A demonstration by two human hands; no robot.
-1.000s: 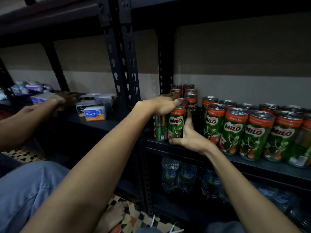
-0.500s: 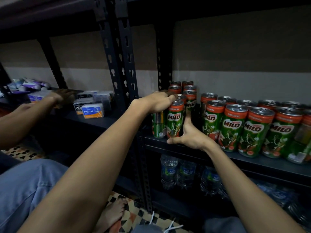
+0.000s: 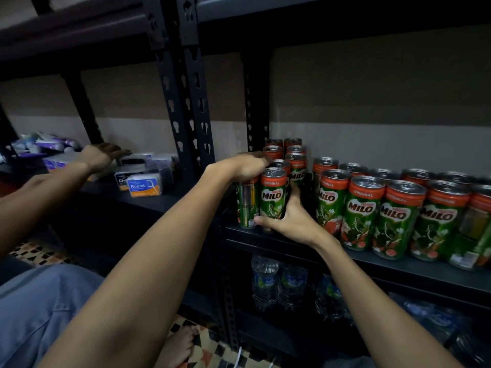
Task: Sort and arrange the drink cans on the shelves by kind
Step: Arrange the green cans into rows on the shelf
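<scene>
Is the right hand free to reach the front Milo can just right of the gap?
Probably not yet: the right hand grips the front can of the left cluster. The gap and the next can are unobstructed, so releasing that grip should clear the way.

"MILO" and "ORIGINAL" on green cans [image 3: 273, 199], "Round" on small box [image 3: 144, 185]

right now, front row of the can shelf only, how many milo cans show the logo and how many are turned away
Milo cans with logo facing out: 5
Milo cans turned away: 2
Total: 7 in view
</scene>
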